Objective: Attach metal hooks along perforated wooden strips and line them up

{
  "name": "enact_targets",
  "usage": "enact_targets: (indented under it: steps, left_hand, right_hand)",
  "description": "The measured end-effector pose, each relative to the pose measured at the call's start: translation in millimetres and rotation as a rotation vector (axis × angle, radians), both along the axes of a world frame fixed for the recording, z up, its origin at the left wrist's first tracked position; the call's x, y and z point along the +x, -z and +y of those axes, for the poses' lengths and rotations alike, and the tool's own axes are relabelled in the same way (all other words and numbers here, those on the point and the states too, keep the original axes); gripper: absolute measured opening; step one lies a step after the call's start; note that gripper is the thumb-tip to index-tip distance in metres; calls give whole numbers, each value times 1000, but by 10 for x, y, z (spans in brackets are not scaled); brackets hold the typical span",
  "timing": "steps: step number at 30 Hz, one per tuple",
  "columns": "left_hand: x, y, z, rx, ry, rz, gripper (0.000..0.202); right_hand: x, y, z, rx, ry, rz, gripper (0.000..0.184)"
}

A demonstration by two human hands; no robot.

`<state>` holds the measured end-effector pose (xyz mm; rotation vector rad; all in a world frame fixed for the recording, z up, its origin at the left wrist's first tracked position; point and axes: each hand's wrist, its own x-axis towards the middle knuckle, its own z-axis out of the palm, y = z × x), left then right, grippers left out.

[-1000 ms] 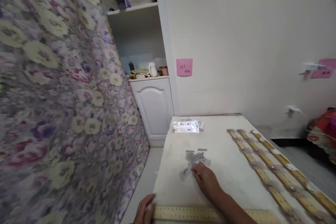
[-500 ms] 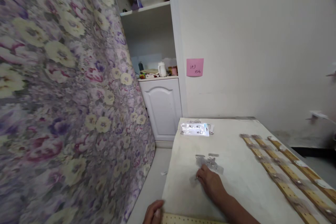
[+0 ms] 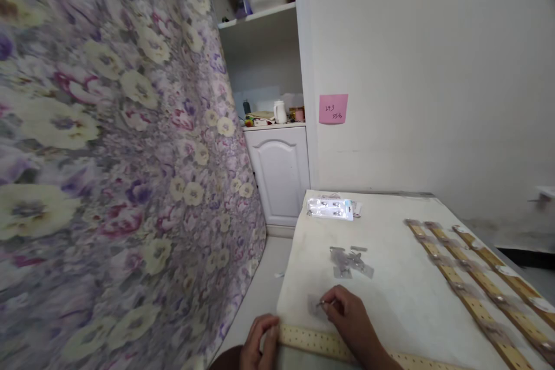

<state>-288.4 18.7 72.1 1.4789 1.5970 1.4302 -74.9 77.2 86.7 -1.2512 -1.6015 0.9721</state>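
My right hand (image 3: 347,312) pinches a small clear plastic piece with a metal part (image 3: 315,303), just above the near part of the white table. Below it lies a pale wooden strip with rows of holes (image 3: 310,341), partly covered by my right hand and forearm. My left hand (image 3: 261,341) is closed at the left end of this strip, with its fingers curled against it. Farther out on the table is a small heap of similar clear pieces with metal parts (image 3: 347,260).
A clear blister pack (image 3: 330,208) lies at the table's far left corner. On the right, several long wooden strips (image 3: 459,283) carry clear pieces along their length. A floral curtain (image 3: 130,156) hangs at the left, beside a white cabinet (image 3: 281,173).
My right hand has drawn back from the heap toward the near strip, bringing a clear piece with it. The view has shifted slightly. My left hand stays at the strip's end.
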Motion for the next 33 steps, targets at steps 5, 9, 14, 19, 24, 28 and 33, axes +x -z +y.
enact_targets:
  steps: [5,9,14,19,24,28,33]
  left_hand:
    - [110,-134,-119,-165,212,-74,31]
    - [222,-201,-144,-257,306,-221,36]
    - [297,-105,-37,-314,389,-371,38]
    - [352,-19,-21,-359,370,-433,38]
    - [373,-7,-69,-396,405,-445,39]
    - [379,22,-60,-403,411,-458,41]
    - [374,52,-49,-405,397,-474,41]
  right_hand:
    - [-216,58,-207,-190,-66,273,8]
    - [-245,38,-343,-7,-76,84,8]
    - [-202,114,-375,238,-51,-158,15]
    - [-174,205,-366,283,-162,-214,18]
    - [-170,177,-405,274,-136,-201,18]
    - [-159,178,-413,279,-126,-178,18]
    - [-151,176,-430,259,-92,-177,16]
